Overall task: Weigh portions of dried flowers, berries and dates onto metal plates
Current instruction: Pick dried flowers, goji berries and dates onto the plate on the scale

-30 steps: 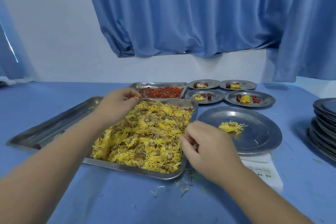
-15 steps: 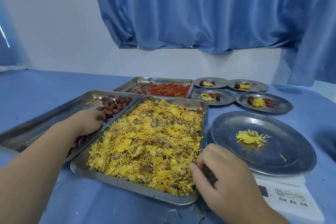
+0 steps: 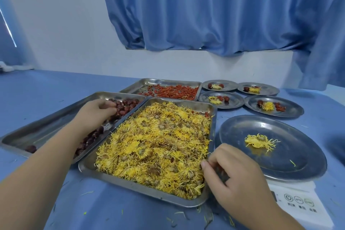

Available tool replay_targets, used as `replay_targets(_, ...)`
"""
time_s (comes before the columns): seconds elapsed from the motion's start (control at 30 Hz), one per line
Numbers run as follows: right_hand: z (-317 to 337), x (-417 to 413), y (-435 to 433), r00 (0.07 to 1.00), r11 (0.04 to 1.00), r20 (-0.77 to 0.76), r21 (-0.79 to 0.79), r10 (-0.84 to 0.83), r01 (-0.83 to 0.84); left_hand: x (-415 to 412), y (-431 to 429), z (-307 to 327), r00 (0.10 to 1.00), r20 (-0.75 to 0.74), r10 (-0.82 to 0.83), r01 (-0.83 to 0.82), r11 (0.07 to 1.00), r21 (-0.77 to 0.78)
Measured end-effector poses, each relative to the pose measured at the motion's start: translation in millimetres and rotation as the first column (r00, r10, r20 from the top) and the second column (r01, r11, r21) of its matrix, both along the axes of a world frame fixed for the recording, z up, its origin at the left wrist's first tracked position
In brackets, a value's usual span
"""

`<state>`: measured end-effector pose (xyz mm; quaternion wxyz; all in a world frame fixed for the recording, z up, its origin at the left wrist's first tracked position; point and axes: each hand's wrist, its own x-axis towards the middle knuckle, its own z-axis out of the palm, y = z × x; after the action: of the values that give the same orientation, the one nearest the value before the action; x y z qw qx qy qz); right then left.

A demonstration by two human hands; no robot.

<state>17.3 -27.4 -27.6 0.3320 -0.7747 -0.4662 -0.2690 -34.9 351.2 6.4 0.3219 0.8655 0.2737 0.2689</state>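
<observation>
Left hand (image 3: 93, 112) grasping dates (image 3: 128, 105), tray (image 3: 46, 130) slanting far-right

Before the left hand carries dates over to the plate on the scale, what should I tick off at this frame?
1. Plate sits on the scale: ok.
2. Flower portion lies on that plate: ok.
3. Left hand is at the dates, fingers curled on them: ok. Firm grip: cannot tell.
4. Scale reading legible: cannot tell, as the display is mostly behind the right hand.
5. Path over the flower tray to the plate: looks ok, since the right hand sits low at the near corner.
</observation>
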Motion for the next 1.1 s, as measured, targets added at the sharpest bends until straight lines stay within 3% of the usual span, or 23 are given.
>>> replay_targets(0.07,1,1,-3,0.998,1.0,-0.059,0.026,-0.009,0.011,-6,-19,15,0.989,0.126,-0.073,0.089,0.988,-0.127)
replay_targets(0.2,7,4,-13,0.96,0.975,-0.279,0.211,0.0,0.062,-1,-63,37,0.949,0.161,-0.271,0.308,0.904,-0.295)
replay_targets(0.33,21,16,-36,0.764,0.848,-0.62,0.49,0.176,0.203,19,-120,51,0.898,0.188,-0.399,0.44,0.84,-0.318)
replay_targets(0.43,32,34,-58,0.599,0.674,-0.723,0.635,0.345,0.377,38,-167,52,0.871,0.116,-0.477,0.491,0.846,-0.207)
replay_targets(0.57,46,54,-86,0.454,0.362,-0.592,0.789,0.666,0.497,63,-226,47,0.788,-0.033,-0.615,0.609,0.785,-0.114)
replay_targets(0.63,48,59,-96,0.432,0.286,-0.547,0.796,0.717,0.534,75,-250,44,0.752,-0.088,-0.654,0.647,0.757,-0.094)
replay_targets(0.9,46,60,-88,0.39,0.316,-0.575,0.771,0.72,0.553,111,-294,25,0.665,-0.441,-0.603,0.721,0.673,0.166)
replay_targets(1.1,53,55,-77,0.256,0.288,-0.463,0.81,0.849,0.512,117,-280,33,0.687,-0.433,-0.583,0.716,0.645,0.268)
